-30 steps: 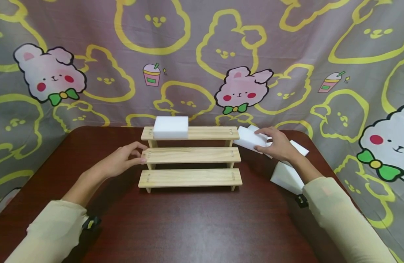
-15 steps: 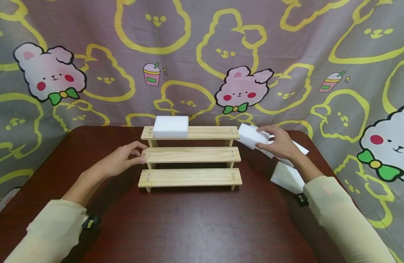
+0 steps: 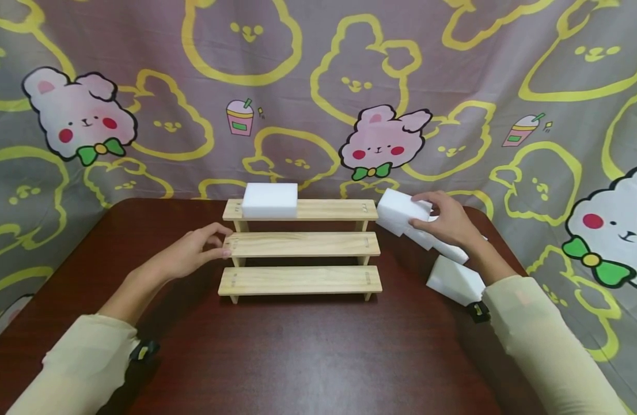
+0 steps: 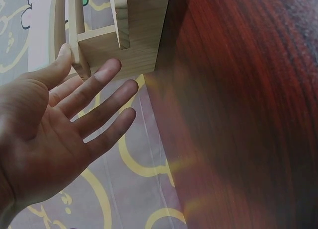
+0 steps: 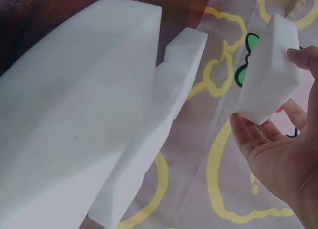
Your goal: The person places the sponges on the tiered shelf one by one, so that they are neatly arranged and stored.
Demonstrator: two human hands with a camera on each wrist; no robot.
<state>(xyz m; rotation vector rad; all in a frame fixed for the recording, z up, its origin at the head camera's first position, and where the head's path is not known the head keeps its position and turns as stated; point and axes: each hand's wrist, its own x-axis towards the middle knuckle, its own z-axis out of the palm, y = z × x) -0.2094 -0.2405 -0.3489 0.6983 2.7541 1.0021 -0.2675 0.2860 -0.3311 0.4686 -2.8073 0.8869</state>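
A three-tier wooden shelf (image 3: 300, 244) stands on the dark table. At the left end of its middle tier, my left hand (image 3: 196, 248) pinches the plank's end between thumb and forefinger; the left wrist view shows the other fingers stretched out, away from the wood. My right hand (image 3: 443, 219) grips a white foam block (image 3: 401, 204) between thumb and fingers, just right of the top tier. The right wrist view shows this block (image 5: 273, 70) held raised. Another white foam block (image 3: 269, 200) lies on the left part of the top tier.
Several more white foam blocks (image 3: 419, 236) lie beneath and beside my right hand. A larger-looking one (image 3: 453, 280) sits nearer me, by the right sleeve (image 3: 536, 323). A patterned curtain (image 3: 298, 86) hangs behind the dark red-brown table (image 3: 308, 351).
The right hand has lifted its foam block slightly up and to the right, showing other blocks under it. The left hand and the shelf stay where they were.
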